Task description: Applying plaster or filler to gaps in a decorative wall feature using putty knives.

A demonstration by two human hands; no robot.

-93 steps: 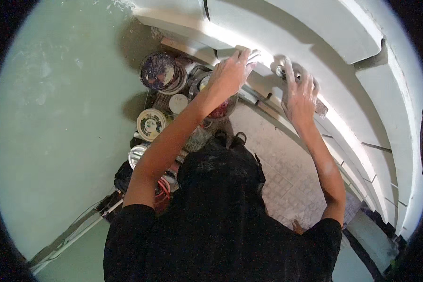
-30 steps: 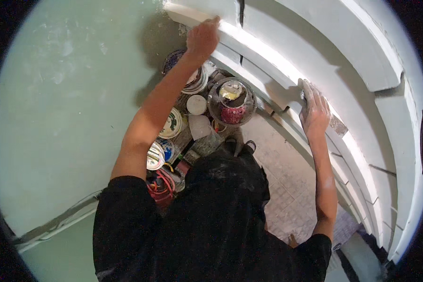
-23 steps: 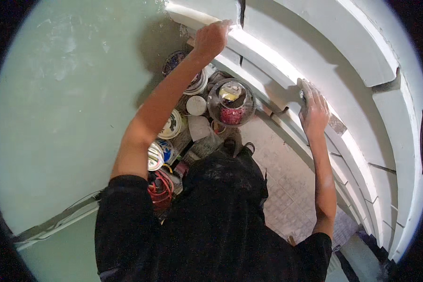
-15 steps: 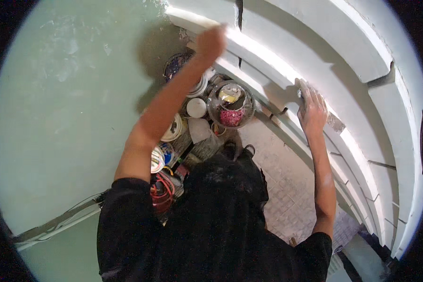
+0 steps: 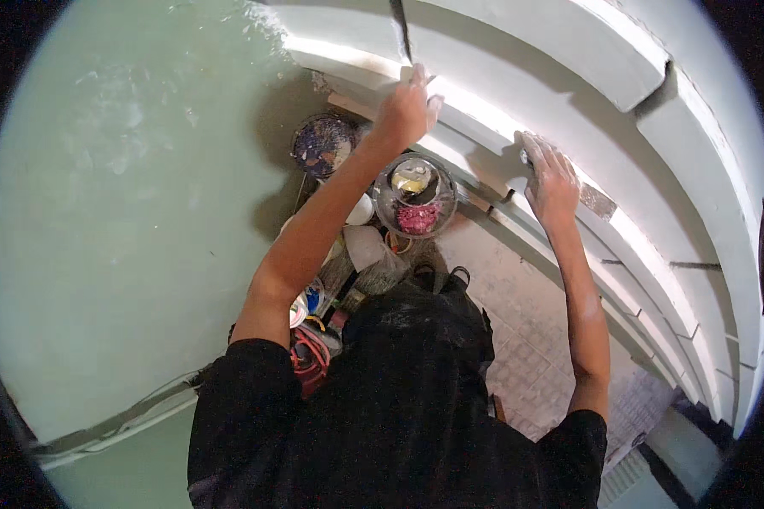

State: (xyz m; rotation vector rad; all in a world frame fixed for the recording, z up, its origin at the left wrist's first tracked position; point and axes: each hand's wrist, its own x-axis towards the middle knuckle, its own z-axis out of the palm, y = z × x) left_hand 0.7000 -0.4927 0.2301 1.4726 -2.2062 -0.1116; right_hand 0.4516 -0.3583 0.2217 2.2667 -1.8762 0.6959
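My left hand [image 5: 406, 110] is at the lit white stepped moulding [image 5: 475, 106], near a dark vertical joint, its dusty fingers bent round a small pale piece that I cannot make out. Farther right, my right hand [image 5: 552, 182] is closed on a dusty grey metal tool, apparently a scraper [image 5: 598, 204], lying along the same ledge; its palm and fingers hide most of the tool. Below and between my hands stands a clear round tub [image 5: 386, 208] with a yellow item and pink material in it, beside a dark splattered bucket [image 5: 323, 144].
A pale green surface [image 5: 127, 254] fills the left side, with cables along its lower edge. Paint containers, a plastic bag [image 5: 369, 246] and red cords [image 5: 312, 355] crowd the area below my left arm. Curved white tiers [image 5: 696, 187] sweep down the right, beside a tiled floor [image 5: 514, 348].
My left hand has shifted right and down along the moulding over the last second, its fingers now more extended upward. My right hand stays on the tool, slightly higher in view as the camera moved.
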